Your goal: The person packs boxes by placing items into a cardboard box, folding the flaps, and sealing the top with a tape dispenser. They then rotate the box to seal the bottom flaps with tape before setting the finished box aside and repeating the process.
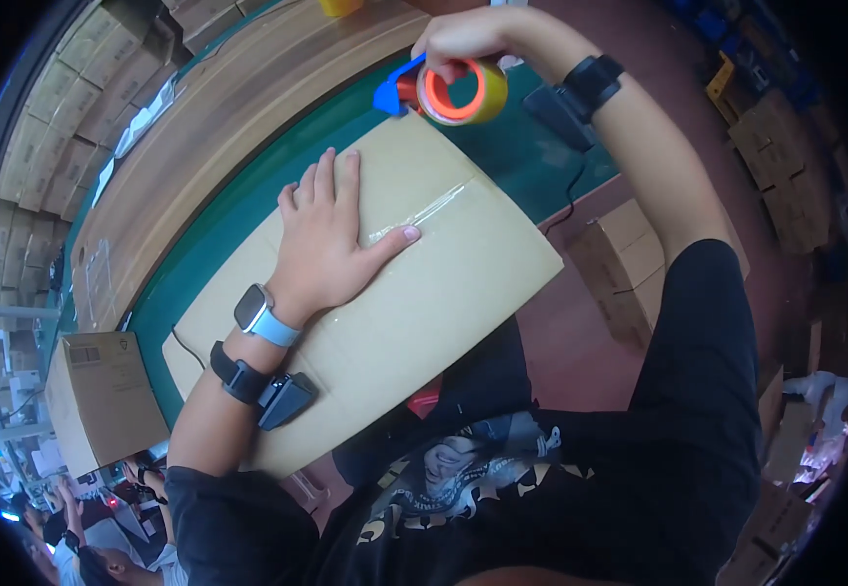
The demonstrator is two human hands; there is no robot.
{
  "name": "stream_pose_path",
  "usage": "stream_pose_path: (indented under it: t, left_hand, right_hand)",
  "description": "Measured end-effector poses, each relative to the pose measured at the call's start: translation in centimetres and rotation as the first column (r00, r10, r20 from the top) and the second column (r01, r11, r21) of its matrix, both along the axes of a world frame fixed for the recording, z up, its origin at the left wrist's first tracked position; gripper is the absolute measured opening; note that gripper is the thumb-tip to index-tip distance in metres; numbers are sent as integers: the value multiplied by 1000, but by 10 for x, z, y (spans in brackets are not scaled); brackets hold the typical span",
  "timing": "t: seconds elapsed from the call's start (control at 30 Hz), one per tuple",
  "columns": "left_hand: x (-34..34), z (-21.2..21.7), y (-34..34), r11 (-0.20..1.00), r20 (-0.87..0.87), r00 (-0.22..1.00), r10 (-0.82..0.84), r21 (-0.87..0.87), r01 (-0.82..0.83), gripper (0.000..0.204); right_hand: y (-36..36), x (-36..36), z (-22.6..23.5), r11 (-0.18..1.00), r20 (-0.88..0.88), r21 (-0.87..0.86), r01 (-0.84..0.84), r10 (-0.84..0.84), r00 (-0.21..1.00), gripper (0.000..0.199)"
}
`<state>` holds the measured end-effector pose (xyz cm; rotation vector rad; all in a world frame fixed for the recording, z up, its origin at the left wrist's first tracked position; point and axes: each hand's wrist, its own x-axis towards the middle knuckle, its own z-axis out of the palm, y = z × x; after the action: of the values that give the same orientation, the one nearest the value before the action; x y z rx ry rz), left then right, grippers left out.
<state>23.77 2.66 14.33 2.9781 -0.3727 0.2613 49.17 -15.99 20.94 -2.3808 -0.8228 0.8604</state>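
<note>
A large cardboard box [424,303] lies in front of me with a strip of clear tape [443,203] on its upper face. My left hand [326,234] rests flat on that face, fingers stretched out, the thumb at the end of the tape strip. At the box's far right corner, my right hand [463,44] is closed around a tape dispenser [406,90] with a blue head. An orange-cored roll of yellowish tape [490,93] sits in the dispenser. The dispenser's grip is hidden by my fingers.
The box lies on a green work surface [531,166] beside a curved wooden ledge [180,176]. Another carton [106,400] stands at the left. On the floor at right is an opened carton [619,264]. Stacked cartons [82,88] line the far left. Other people [102,547] work at lower left.
</note>
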Motion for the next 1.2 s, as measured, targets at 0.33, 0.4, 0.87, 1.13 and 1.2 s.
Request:
stream_pose_path:
  t: [0.33,0.4,0.87,1.13,1.2]
  left_hand:
    - [11,0,1,999,49,998,-43,17,42,91]
    - [17,0,-5,999,42,998,-46,20,45,89]
    - [4,23,-146,599,-127,588,-799,-76,797,64]
    - [5,20,-132,522,-78,560,-825,276,807,48]
    - [5,22,-130,543,-79,546,-834,60,838,46]
  right_hand:
    - [-88,-100,19,977,175,211,-35,-2,985,26]
    - [-168,-163,-7,909,72,385,159,-202,977,30]
    - [-183,-291,3,964,435,38,261,-252,865,39]
    - [-169,-289,-116,935,79,-247,-255,281,956,44]
    - [-214,-300,-131,981,-78,186,-57,73,994,54]
